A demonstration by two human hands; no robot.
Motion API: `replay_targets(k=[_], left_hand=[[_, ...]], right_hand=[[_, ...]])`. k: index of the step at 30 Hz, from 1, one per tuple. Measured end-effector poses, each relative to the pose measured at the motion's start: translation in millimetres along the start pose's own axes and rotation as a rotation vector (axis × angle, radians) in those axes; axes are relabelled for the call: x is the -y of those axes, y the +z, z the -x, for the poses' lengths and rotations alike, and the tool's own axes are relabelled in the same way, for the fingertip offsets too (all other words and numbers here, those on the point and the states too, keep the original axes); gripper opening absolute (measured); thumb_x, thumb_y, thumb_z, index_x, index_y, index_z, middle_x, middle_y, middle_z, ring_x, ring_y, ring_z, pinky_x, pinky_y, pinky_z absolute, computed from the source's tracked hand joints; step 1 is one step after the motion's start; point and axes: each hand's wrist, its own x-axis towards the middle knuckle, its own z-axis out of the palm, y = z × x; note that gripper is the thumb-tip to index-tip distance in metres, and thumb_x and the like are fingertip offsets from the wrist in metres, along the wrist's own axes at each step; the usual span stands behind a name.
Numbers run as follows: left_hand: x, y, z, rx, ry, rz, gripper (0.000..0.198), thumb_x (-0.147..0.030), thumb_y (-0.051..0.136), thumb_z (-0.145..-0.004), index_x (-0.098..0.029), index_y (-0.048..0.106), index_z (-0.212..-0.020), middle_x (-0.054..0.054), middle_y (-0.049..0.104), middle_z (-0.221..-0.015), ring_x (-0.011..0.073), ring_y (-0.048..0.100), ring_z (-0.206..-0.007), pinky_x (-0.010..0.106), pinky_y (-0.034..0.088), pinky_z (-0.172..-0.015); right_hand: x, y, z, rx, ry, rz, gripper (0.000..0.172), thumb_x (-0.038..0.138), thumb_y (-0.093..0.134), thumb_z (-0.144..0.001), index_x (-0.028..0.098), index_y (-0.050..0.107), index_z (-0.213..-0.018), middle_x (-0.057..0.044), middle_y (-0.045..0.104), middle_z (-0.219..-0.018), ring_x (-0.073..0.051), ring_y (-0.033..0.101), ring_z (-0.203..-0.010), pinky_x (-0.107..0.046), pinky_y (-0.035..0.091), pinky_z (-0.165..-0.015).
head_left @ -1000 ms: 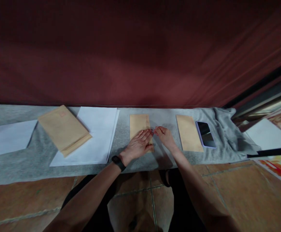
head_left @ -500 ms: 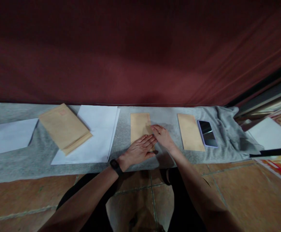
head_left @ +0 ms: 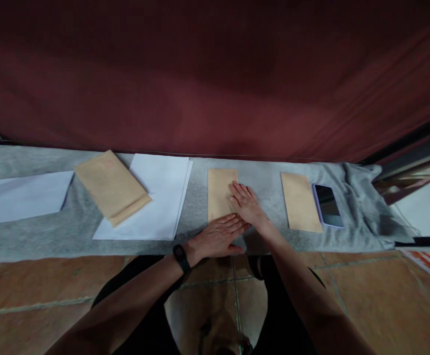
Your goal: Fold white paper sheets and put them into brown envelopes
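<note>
A brown paper envelope (head_left: 220,190) lies flat on the grey cloth in front of me, with small red print at its upper right corner. My left hand (head_left: 221,235) rests flat across its near end, fingers stretched out to the right. Just beyond, my right hand (head_left: 247,203) lies on the envelope's right edge with the fingers extended toward its middle. The hands touch or nearly touch, and they cover the lower right part of the envelope. Neither hand grips anything.
A stack of brown envelopes (head_left: 109,185) lies on white paper sheets (head_left: 163,197) to the left. Farther left is a folded white sheet (head_left: 22,196). To the right are another envelope (head_left: 301,202) and a phone (head_left: 328,204). A dark red cloth (head_left: 207,98) hangs behind.
My right hand has spread its fingers and slid up onto the envelope's right side. My left hand still lies across the near end. The whole view has shifted slightly.
</note>
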Motion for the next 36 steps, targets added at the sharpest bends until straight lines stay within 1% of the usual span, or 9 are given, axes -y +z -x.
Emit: replay_targets(k=[6, 10, 14, 20, 25, 30, 36], left_hand=[[-6.0, -0.7, 4.4, 0.019, 0.025, 0.026, 0.080, -0.067, 0.040, -0.103, -0.013, 0.034, -0.162, 0.014, 0.035, -0.169, 0.0233, 0.024, -0.160, 0.037, 0.015, -0.131], [-7.7, -3.8, 6.7, 0.027, 0.036, 0.047, 0.079, -0.067, 0.041, -0.103, -0.016, 0.032, -0.163, 0.012, 0.034, -0.170, 0.0217, 0.023, -0.161, 0.036, 0.014, -0.131], [-7.4, -8.8, 9.4, 0.041, 0.046, 0.077, 0.077, -0.067, 0.040, -0.104, -0.016, 0.035, -0.162, 0.011, 0.035, -0.170, 0.0213, 0.023, -0.161, 0.037, 0.016, -0.131], [-6.2, -16.9, 13.1, 0.071, 0.053, 0.144, 0.074, -0.065, 0.038, -0.105, -0.017, 0.039, -0.160, 0.010, 0.036, -0.169, 0.0212, 0.025, -0.160, 0.037, 0.016, -0.131], [-3.2, -21.8, 13.1, 0.062, 0.061, 0.231, 0.070, -0.064, 0.044, -0.104, -0.020, 0.043, -0.158, 0.008, 0.043, -0.166, 0.0204, 0.030, -0.158, 0.039, 0.022, -0.130], [1.7, -27.5, 13.2, 0.023, 0.092, 0.332, 0.058, -0.057, 0.044, -0.106, -0.021, 0.053, -0.152, 0.006, 0.054, -0.158, 0.0191, 0.042, -0.153, 0.037, 0.031, -0.127], [3.3, -34.6, 13.0, 0.023, 0.109, 0.388, 0.052, -0.051, 0.044, -0.108, -0.019, 0.059, -0.146, 0.007, 0.062, -0.150, 0.0204, 0.052, -0.144, 0.038, 0.034, -0.125]], right_hand=[[5.8, 3.4, -4.0, -0.041, 0.040, 0.031, 0.061, 0.043, 0.030, -0.109, 0.018, 0.035, -0.164, -0.008, 0.031, -0.171, -0.029, 0.028, -0.159, -0.050, 0.016, -0.131], [6.9, 5.8, -3.4, -0.061, 0.048, 0.025, 0.062, 0.045, 0.029, -0.109, 0.019, 0.034, -0.165, -0.008, 0.031, -0.171, -0.029, 0.028, -0.159, -0.051, 0.015, -0.131], [6.8, 5.3, 0.4, -0.041, 0.030, 0.040, 0.063, 0.046, 0.030, -0.109, 0.018, 0.030, -0.166, -0.009, 0.029, -0.172, -0.028, 0.026, -0.160, -0.051, 0.014, -0.132], [5.0, 2.4, 9.9, 0.008, -0.026, 0.055, 0.064, 0.047, 0.032, -0.109, 0.017, 0.030, -0.166, -0.009, 0.027, -0.172, -0.025, 0.024, -0.161, -0.049, 0.013, -0.133], [1.7, 2.4, 18.7, 0.037, -0.086, 0.051, 0.060, 0.042, 0.030, -0.110, 0.020, 0.028, -0.166, -0.006, 0.027, -0.172, -0.021, 0.025, -0.161, -0.046, 0.013, -0.133], [-2.2, 0.8, 25.9, 0.085, -0.148, 0.034, 0.060, 0.043, 0.031, -0.110, 0.024, 0.026, -0.167, -0.004, 0.024, -0.173, -0.019, 0.024, -0.160, -0.045, 0.013, -0.134], [-3.3, -6.1, 34.0, 0.138, -0.214, -0.021, 0.059, 0.045, 0.031, -0.111, 0.026, 0.028, -0.166, -0.002, 0.026, -0.173, -0.019, 0.023, -0.161, -0.044, 0.012, -0.134]])
